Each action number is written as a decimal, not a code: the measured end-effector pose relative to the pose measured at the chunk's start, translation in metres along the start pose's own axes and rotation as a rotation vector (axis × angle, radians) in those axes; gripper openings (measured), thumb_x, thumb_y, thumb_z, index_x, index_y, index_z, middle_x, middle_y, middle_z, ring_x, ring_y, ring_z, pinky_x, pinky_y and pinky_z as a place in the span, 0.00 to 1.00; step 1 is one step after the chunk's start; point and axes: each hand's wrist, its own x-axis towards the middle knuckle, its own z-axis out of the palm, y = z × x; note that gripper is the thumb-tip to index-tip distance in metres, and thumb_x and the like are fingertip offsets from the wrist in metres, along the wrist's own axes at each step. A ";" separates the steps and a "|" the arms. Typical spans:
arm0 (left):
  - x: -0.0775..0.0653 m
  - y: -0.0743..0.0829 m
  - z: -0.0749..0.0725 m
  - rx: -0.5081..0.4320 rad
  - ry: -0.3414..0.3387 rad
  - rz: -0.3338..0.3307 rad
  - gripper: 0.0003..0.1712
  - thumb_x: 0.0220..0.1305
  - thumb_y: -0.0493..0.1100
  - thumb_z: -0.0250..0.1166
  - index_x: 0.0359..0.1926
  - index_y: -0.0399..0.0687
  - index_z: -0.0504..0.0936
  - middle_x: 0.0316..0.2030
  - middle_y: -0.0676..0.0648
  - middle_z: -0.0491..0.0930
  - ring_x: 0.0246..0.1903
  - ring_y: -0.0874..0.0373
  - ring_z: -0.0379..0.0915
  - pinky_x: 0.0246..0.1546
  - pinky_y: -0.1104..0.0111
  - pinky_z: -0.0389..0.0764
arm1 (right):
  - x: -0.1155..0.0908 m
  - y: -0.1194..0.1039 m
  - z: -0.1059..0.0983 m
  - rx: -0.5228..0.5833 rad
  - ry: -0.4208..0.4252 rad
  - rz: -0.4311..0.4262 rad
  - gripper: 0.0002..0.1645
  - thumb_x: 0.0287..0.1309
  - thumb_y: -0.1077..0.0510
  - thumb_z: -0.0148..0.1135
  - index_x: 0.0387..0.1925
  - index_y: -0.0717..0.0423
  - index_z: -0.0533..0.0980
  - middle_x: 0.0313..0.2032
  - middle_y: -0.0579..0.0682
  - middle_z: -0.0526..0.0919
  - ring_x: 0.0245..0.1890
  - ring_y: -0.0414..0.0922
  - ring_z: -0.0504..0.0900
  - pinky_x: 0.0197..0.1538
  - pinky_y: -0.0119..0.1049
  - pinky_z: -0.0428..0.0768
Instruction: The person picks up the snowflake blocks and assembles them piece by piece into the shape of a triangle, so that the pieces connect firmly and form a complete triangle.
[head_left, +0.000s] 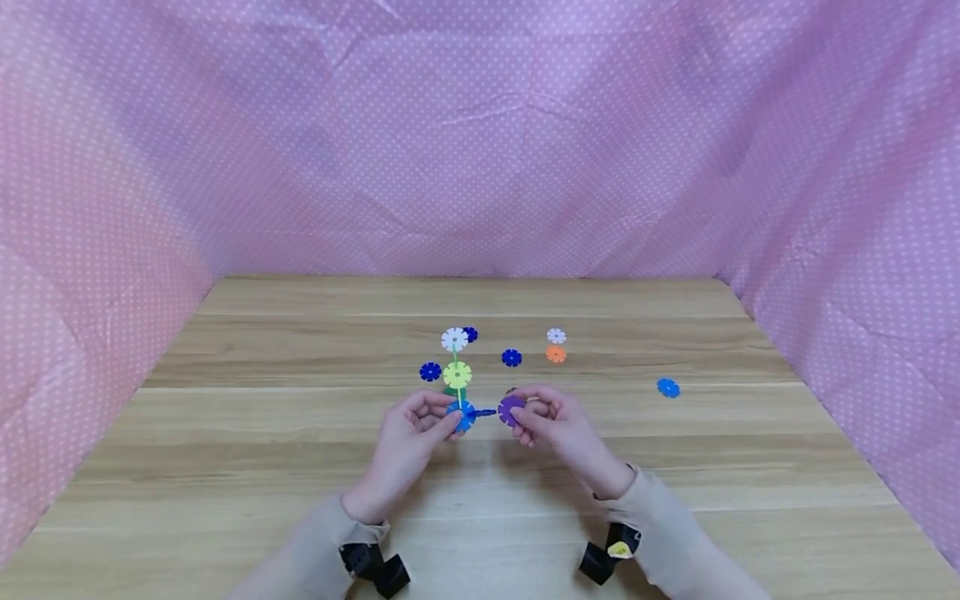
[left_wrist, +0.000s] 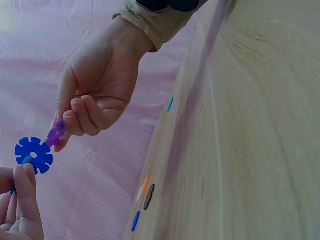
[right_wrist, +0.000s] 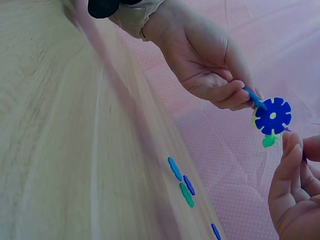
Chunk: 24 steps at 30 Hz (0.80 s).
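In the head view my left hand (head_left: 416, 429) pinches a light blue notched disc (head_left: 462, 416) between thumb and fingers. A chain runs up from it: a yellow disc (head_left: 457, 375), then a white disc (head_left: 454, 339), with thin edge-on discs between. A dark blue disc (left_wrist: 33, 155) sticks out sideways from the light blue one, edge-on in the head view. My right hand (head_left: 558, 429) pinches a purple disc (head_left: 512, 411), its rim right at the dark blue disc's edge in the left wrist view. A green disc (right_wrist: 268, 141) hangs below in the right wrist view.
Loose discs lie on the wooden table (head_left: 300, 467): dark blue ones (head_left: 512, 357), an orange (head_left: 556, 354), a white (head_left: 556, 336), a light blue (head_left: 668, 387) at right. A brown disc (left_wrist: 149, 197) and a green disc (right_wrist: 187, 195) lie there too. Pink dotted cloth (head_left: 480, 167) surrounds the table.
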 end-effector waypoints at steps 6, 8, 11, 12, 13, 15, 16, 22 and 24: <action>-0.001 0.001 0.002 0.002 0.002 0.004 0.10 0.60 0.29 0.61 0.44 0.34 0.76 0.33 0.44 0.80 0.35 0.47 0.81 0.42 0.57 0.82 | -0.001 -0.004 0.004 -0.018 0.011 -0.031 0.19 0.63 0.62 0.57 0.54 0.67 0.71 0.27 0.47 0.82 0.26 0.37 0.80 0.35 0.30 0.82; 0.000 0.001 0.002 0.001 0.003 0.004 0.10 0.60 0.29 0.61 0.44 0.34 0.76 0.33 0.45 0.80 0.35 0.47 0.81 0.42 0.57 0.83 | -0.001 -0.004 0.004 -0.029 0.011 -0.037 0.19 0.63 0.63 0.56 0.54 0.68 0.71 0.27 0.46 0.82 0.26 0.37 0.79 0.36 0.30 0.82; 0.000 0.001 0.002 -0.011 -0.001 0.000 0.10 0.60 0.29 0.61 0.44 0.34 0.76 0.33 0.45 0.81 0.35 0.49 0.81 0.42 0.57 0.82 | -0.002 -0.005 0.006 -0.035 0.024 -0.041 0.19 0.63 0.64 0.56 0.54 0.68 0.71 0.28 0.50 0.82 0.26 0.37 0.79 0.35 0.30 0.82; 0.000 0.000 0.002 -0.013 -0.005 -0.001 0.10 0.61 0.29 0.61 0.44 0.34 0.77 0.33 0.44 0.81 0.34 0.50 0.81 0.42 0.57 0.82 | -0.002 -0.006 0.006 -0.038 0.028 -0.041 0.19 0.63 0.64 0.56 0.54 0.68 0.71 0.28 0.50 0.82 0.26 0.37 0.79 0.35 0.29 0.82; 0.000 0.000 0.002 -0.014 -0.011 -0.001 0.10 0.61 0.29 0.61 0.44 0.34 0.77 0.33 0.44 0.81 0.34 0.51 0.81 0.42 0.58 0.83 | -0.002 -0.006 0.007 -0.038 0.033 -0.041 0.19 0.63 0.64 0.56 0.53 0.68 0.71 0.28 0.51 0.83 0.26 0.37 0.79 0.34 0.29 0.82; 0.000 0.000 0.002 -0.018 -0.020 -0.003 0.10 0.61 0.29 0.61 0.44 0.34 0.77 0.34 0.44 0.81 0.33 0.53 0.81 0.42 0.59 0.83 | -0.002 -0.006 0.008 -0.036 0.040 -0.042 0.19 0.62 0.65 0.56 0.54 0.69 0.71 0.29 0.53 0.83 0.26 0.37 0.80 0.34 0.28 0.82; 0.000 0.000 0.002 -0.018 -0.024 -0.002 0.10 0.61 0.29 0.61 0.44 0.34 0.76 0.34 0.44 0.81 0.33 0.54 0.81 0.42 0.60 0.83 | -0.003 -0.007 0.008 -0.034 0.043 -0.044 0.19 0.62 0.65 0.56 0.54 0.69 0.71 0.29 0.53 0.83 0.26 0.37 0.80 0.34 0.28 0.82; 0.001 0.000 0.003 -0.022 -0.018 -0.010 0.10 0.60 0.29 0.62 0.44 0.34 0.77 0.34 0.44 0.81 0.32 0.57 0.81 0.39 0.66 0.84 | -0.003 -0.006 0.011 -0.011 0.073 -0.064 0.17 0.61 0.67 0.56 0.51 0.70 0.71 0.29 0.56 0.84 0.25 0.37 0.80 0.33 0.28 0.82; 0.001 0.000 0.004 -0.022 -0.010 -0.012 0.09 0.60 0.29 0.62 0.43 0.34 0.78 0.33 0.44 0.81 0.32 0.58 0.81 0.38 0.66 0.84 | -0.002 -0.005 0.012 -0.008 0.089 -0.071 0.15 0.61 0.68 0.57 0.49 0.71 0.72 0.29 0.56 0.84 0.24 0.37 0.80 0.32 0.28 0.82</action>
